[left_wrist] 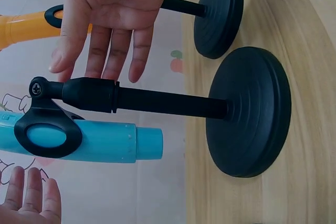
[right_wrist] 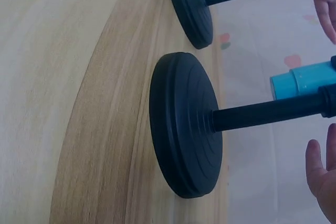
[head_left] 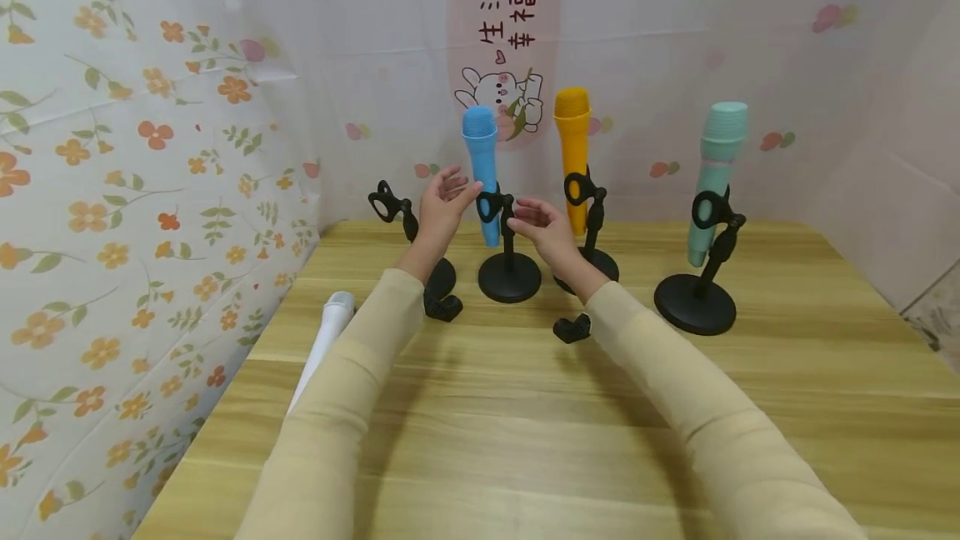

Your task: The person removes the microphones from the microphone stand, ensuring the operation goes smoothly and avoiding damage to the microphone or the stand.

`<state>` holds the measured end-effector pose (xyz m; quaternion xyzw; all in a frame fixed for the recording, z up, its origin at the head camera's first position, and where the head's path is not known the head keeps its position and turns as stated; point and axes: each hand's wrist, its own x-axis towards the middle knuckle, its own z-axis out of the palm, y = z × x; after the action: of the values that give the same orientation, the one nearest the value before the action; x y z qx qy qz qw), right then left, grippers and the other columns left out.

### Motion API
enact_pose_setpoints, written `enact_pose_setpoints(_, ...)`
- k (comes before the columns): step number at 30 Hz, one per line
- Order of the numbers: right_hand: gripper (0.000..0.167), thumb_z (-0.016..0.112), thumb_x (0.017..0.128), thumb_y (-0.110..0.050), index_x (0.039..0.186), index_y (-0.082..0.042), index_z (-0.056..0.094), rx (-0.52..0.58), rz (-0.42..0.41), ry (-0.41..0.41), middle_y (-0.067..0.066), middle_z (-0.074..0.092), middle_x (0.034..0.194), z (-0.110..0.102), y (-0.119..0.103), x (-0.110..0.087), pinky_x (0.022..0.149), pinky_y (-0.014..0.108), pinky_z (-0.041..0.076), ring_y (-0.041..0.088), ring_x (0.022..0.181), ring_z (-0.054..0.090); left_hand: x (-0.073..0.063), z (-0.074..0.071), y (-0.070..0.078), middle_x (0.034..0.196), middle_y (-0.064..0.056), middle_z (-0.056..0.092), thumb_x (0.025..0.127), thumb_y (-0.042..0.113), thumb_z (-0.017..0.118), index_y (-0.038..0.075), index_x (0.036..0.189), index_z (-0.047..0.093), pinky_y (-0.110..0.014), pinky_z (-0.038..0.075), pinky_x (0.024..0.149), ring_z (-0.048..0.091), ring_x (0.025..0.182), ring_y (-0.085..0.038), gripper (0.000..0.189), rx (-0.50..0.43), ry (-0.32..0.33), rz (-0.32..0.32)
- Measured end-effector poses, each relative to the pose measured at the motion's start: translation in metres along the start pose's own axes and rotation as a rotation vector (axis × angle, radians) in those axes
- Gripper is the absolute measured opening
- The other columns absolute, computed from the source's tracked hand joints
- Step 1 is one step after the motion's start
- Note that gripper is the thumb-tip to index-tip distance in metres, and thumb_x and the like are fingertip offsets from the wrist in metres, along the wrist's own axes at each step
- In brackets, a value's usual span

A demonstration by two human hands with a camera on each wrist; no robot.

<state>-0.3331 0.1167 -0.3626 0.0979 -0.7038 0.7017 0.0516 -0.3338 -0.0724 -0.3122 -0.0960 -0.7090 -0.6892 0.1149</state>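
Our left hand [head_left: 442, 208] at nine o'clock and right hand [head_left: 550, 230] at three flank the blue microphone [head_left: 483, 158] in its black stand [head_left: 510, 282], fingers loosely parted, gripping nothing, so we should steady the stand when adjusting.

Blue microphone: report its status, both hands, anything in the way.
Left hand and right hand open, either side. Blue microphone head up, held in clip of stand. Stand between right hand and microphone.
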Motion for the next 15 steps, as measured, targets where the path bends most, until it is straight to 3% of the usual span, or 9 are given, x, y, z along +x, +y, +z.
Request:
enact_pose_setpoints(7,0.047,0.073,0.089,-0.018,0.132,-0.008,0.057,-0.026,0.024,0.014,0.01,0.058,0.122,0.006,0.001,0.002,0.098,0.034,0.046,0.024,0.113,0.054,0.004,0.008,0.004,0.132,-0.008,0.055,0.089,0.035,0.072,0.013,0.141,0.048,-0.034,0.044,0.1,0.053,0.12,-0.02,0.062,0.02,-0.024,-0.023)
enact_pose_setpoints(15,0.043,0.073,0.089,-0.013,0.128,-0.004,0.059,-0.042,-0.01,0.056,0.012,0.061,0.118,0.011,0.006,0.001,0.097,0.035,0.047,0.025,0.109,0.056,0.01,0.014,0.0,0.139,-0.011,0.05,0.092,0.03,0.069,0.012,0.145,0.042,-0.041,0.041,0.103,0.05,0.124,-0.025,0.062,0.024,-0.054,-0.032)
